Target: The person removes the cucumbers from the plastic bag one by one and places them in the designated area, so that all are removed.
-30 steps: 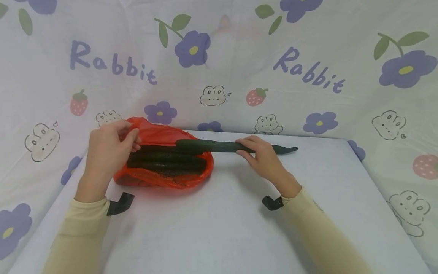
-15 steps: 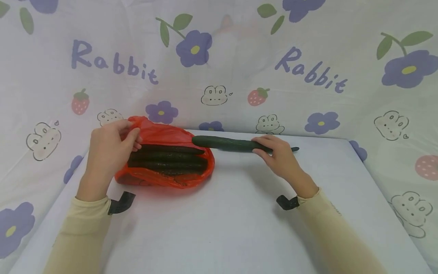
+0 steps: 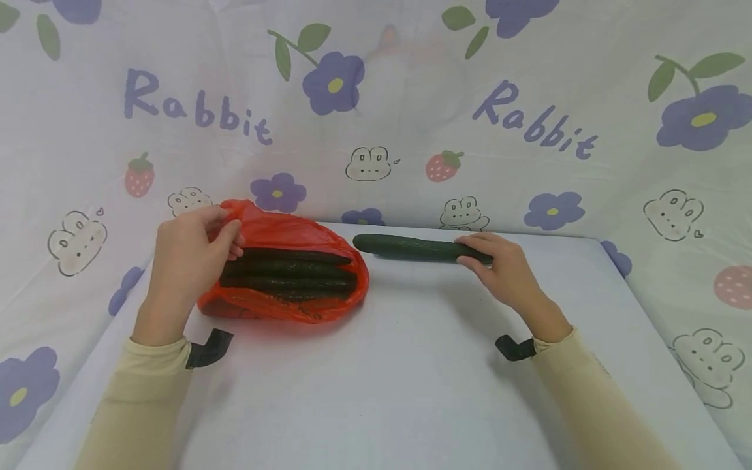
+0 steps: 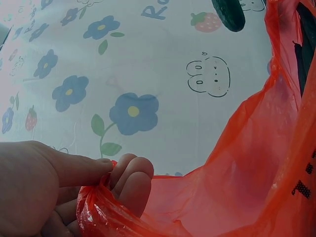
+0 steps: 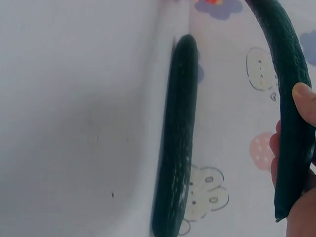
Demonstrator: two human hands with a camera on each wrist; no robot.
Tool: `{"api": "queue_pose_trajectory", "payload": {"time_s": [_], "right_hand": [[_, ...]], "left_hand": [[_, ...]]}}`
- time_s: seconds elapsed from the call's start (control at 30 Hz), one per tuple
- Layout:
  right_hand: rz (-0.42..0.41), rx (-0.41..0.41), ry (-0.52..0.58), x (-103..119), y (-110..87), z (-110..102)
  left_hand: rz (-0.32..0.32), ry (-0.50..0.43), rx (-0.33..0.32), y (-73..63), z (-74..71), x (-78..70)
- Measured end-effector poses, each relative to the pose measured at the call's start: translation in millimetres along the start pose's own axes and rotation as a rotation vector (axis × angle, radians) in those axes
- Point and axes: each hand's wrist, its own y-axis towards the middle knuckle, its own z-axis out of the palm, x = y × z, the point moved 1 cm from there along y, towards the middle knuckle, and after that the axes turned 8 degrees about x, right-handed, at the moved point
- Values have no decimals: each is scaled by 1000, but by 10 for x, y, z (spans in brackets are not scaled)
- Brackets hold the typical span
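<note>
My left hand [image 3: 190, 261] pinches the rim of a red plastic bag [image 3: 276, 228] between thumb and fingers. Several dark green cucumbers [image 3: 288, 277] lie side by side inside the bag, under its raised opening. To the right, my right hand [image 3: 508, 267] grips one cucumber [image 3: 405, 248] near one end, its blunt other end pointing left, just right of the bag. The right wrist view shows this held cucumber [image 5: 291, 133] apart from a second cucumber [image 5: 177, 138] lying on the white surface. In the head view that second one is mostly hidden behind the held cucumber and hand.
A white tabletop [image 3: 364, 391] spreads beneath both arms. Behind it hangs a pale cloth [image 3: 399, 111] printed with flowers, strawberries and rabbits. A black strap end [image 3: 210, 349] sticks out at the left wrist, and another black strap end [image 3: 515, 348] at the right.
My right hand has moved to the right with its cucumber, whose blunt end has come away from over the bag. My left hand stays at the bag's rim.
</note>
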Motion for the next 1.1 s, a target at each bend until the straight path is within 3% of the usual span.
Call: {"api": "queue_pose_trajectory", "payload": {"time_s": [0.67, 1.1], "right_hand": [[56, 39, -3, -310, -160, -108], [103, 99, 12, -433, -181, -12]], "left_hand": [[-1, -4, 7, -1, 11, 2], [1, -2, 10, 17, 32, 39]]}}
